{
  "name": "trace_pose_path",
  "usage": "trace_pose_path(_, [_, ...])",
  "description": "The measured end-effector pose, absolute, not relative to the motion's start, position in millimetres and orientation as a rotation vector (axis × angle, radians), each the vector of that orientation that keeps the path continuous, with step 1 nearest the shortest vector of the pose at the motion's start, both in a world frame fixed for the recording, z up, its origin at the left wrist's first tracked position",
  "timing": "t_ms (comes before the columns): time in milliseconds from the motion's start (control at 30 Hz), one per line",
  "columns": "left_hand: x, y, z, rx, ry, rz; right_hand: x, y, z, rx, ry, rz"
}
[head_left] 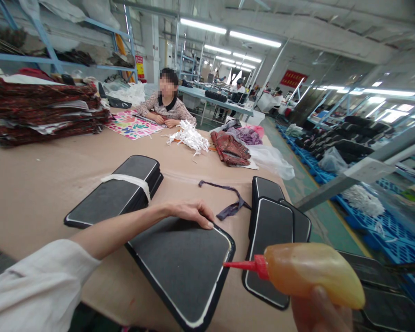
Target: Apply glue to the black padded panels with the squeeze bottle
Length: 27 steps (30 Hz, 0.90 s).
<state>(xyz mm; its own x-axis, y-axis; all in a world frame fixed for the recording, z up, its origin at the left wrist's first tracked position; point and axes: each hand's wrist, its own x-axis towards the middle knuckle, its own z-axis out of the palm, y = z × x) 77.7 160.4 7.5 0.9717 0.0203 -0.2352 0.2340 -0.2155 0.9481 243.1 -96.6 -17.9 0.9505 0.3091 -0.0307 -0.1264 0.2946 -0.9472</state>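
With my left hand [192, 213] I grip the far edge of a dark grey panel [183, 267], thumb on top and fingers over the rim. The panel has rounded corners, a black border and a whitish line along its edge. My right hand [321, 311] is closed around a glue bottle [307, 272] of amber liquid, held on its side. Its red nozzle [240, 265] points left, the tip at the panel's right edge; whether it touches I cannot tell. Right of the panel lie several similar panels [273, 230], partly behind the bottle.
A stack of panels tied with a white band [127, 179] lies at left. A dark fabric strip [230, 198], white scraps [190, 137] and folded reddish material [230, 147] lie farther back. A person [168, 99] sits across the table [55, 184]. A metal post [332, 189] slants at right.
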Motion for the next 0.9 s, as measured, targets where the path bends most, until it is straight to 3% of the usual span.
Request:
trace_pose_path(167, [78.6,163.0,3.0,1.779,0.192,-0.177,243.1,-99.8,-25.1,-1.319,-0.25,0.186])
trace_pose_path(633, [79.6,166.4,-2.7,1.686,0.269,-0.157,242.4,-104.9,-34.3,-1.293,-0.307,0.299])
trace_pose_path(900, [79.9,171.5,-9.2,1.711,0.254,-0.126,224.9,-104.5,-10.7,-1.375,-0.296,0.417])
